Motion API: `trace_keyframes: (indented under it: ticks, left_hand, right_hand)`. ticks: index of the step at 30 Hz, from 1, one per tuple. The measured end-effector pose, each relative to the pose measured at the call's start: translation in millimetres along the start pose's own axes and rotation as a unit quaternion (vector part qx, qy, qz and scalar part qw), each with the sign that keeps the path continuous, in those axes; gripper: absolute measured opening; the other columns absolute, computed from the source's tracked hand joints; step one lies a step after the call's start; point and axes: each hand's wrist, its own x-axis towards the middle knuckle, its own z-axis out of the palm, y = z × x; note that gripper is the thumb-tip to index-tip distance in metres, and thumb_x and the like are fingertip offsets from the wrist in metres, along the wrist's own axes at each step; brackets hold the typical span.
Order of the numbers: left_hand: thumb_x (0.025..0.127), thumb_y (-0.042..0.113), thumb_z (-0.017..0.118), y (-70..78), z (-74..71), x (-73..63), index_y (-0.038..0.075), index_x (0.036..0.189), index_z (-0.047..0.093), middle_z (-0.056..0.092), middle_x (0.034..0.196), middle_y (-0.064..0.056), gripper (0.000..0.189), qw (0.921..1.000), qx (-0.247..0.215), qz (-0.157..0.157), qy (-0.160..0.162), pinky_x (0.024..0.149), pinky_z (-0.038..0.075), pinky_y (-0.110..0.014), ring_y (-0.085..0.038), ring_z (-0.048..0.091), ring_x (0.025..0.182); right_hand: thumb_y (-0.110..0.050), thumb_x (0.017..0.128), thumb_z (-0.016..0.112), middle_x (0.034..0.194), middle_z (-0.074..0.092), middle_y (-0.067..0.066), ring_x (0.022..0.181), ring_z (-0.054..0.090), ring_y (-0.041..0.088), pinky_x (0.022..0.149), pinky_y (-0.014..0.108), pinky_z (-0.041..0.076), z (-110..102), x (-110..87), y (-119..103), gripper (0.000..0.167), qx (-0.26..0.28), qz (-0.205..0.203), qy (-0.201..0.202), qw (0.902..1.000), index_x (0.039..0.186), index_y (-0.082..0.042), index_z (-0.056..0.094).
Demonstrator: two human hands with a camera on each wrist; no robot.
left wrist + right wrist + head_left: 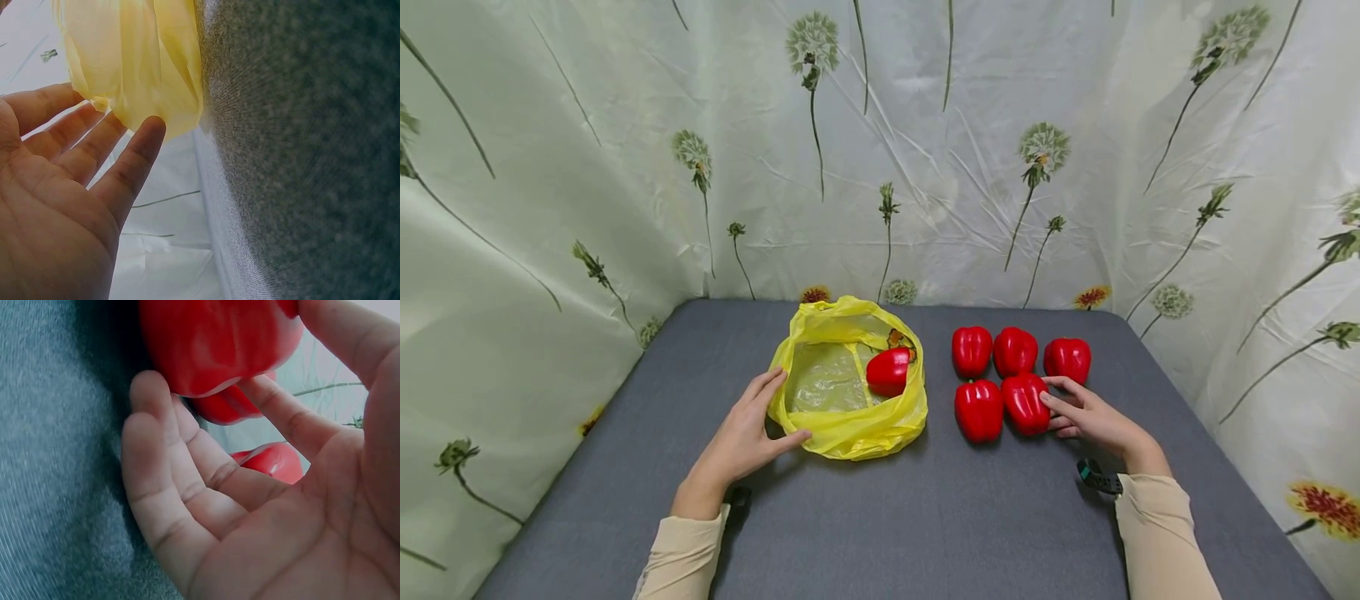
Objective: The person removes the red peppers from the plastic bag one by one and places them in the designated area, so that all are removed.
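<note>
A yellow plastic bag point(865, 433) stands with its mouth spread wide. Inside, at its right side, lies one red bell pepper point(887, 372). My left hand point(741, 442) is at the bag's left side, fingers extended and thumb apart; in the left wrist view the fingertips point(150, 128) touch the yellow plastic. On the right, my right hand point(1093, 421) holds the nearest right bell pepper point(1025, 404), thumb on its front and fingers along its right side. The right wrist view shows this pepper point(215, 344) between thumb and fingers, close beside the table.
Another bell pepper point(978, 412) sits left of the held one. Behind them is a row of three: a left pepper point(972, 351), a middle pepper point(1015, 351) and a right pepper point(1067, 359). A floral curtain point(925, 167) surrounds the grey table point(880, 533).
</note>
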Motion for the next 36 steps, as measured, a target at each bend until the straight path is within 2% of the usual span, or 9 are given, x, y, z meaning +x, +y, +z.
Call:
trace_keyframes:
  ticks: [8,13,21,25,28,31,36]
  left_hand:
    - [0.085,0.038,0.093,-0.3,0.3,-0.4,-0.006,0.160,0.041,0.043,0.163,-0.026,0.101,1.0000,-0.002,0.000,0.000,0.116,0.047,-0.066,-0.048,0.049,0.147]
    - [0.085,0.038,0.093,-0.4,0.7,-0.4,-0.006,0.161,0.041,0.043,0.163,-0.026,0.101,1.0000,-0.002,0.002,0.000,0.116,0.047,-0.066,-0.048,0.049,0.147]
    - [0.085,0.037,0.093,-0.4,0.1,-0.3,-0.005,0.161,0.041,0.043,0.163,-0.026,0.101,1.0000,-0.003,0.004,0.000,0.116,0.047,-0.066,-0.048,0.049,0.147]
    - [0.085,0.038,0.092,-0.9,0.5,-0.2,-0.005,0.161,0.041,0.043,0.163,-0.026,0.101,1.0000,-0.003,0.005,0.000,0.116,0.047,-0.066,-0.048,0.049,0.147]
    - [0.086,0.039,0.092,-1.7,0.9,-0.2,-0.005,0.161,0.041,0.042,0.164,-0.026,0.101,1.0000,-0.001,0.006,0.000,0.116,0.047,-0.066,-0.048,0.049,0.147]
    - [0.085,0.039,0.092,-2.5,1.0,-0.3,-0.005,0.161,0.041,0.043,0.163,-0.025,0.101,1.0000,0.002,0.006,0.001,0.116,0.047,-0.065,-0.048,0.049,0.147]
    - [0.085,0.039,0.092,-2.1,0.9,0.1,-0.005,0.161,0.041,0.043,0.163,-0.025,0.101,1.0000,0.001,0.006,0.000,0.117,0.046,-0.065,-0.048,0.048,0.147]
  right_hand:
    - [-0.032,0.110,0.060,0.120,0.065,0.015,0.102,0.070,0.021,0.088,0.027,0.062,0,-2.7,-2,0.071,-0.014,0.010,-0.005,0.9998,0.163,0.000,0.025]
    - [-0.032,0.109,0.062,0.122,0.067,0.018,0.102,0.071,0.022,0.088,0.027,0.063,-1,-2.7,-3,0.072,-0.027,0.012,-0.002,0.9996,0.162,0.002,0.028]
    - [-0.031,0.110,0.061,0.124,0.068,0.021,0.104,0.071,0.024,0.087,0.031,0.063,-14,-7.7,-16,0.068,-0.057,-0.010,0.008,0.9983,0.161,0.003,0.033]
    - [-0.035,0.110,0.059,0.132,0.066,0.025,0.108,0.071,0.026,0.087,0.032,0.063,-22,-8.9,-31,0.068,-0.093,-0.003,0.024,0.9953,0.161,0.002,0.034]
    - [-0.035,0.111,0.059,0.132,0.066,0.026,0.109,0.072,0.027,0.087,0.031,0.062,-25,-6.9,-49,0.065,-0.122,-0.014,0.025,0.9921,0.160,0.001,0.036]
    - [-0.034,0.110,0.062,0.128,0.067,0.023,0.105,0.073,0.024,0.085,0.030,0.062,-23,-2.7,-71,0.064,-0.145,-0.028,0.019,0.9888,0.159,0.001,0.039]
    - [-0.032,0.109,0.064,0.117,0.070,0.017,0.096,0.072,0.020,0.075,0.029,0.059,-13,5.9,-107,0.062,-0.175,-0.053,0.007,0.9831,0.157,-0.001,0.042]
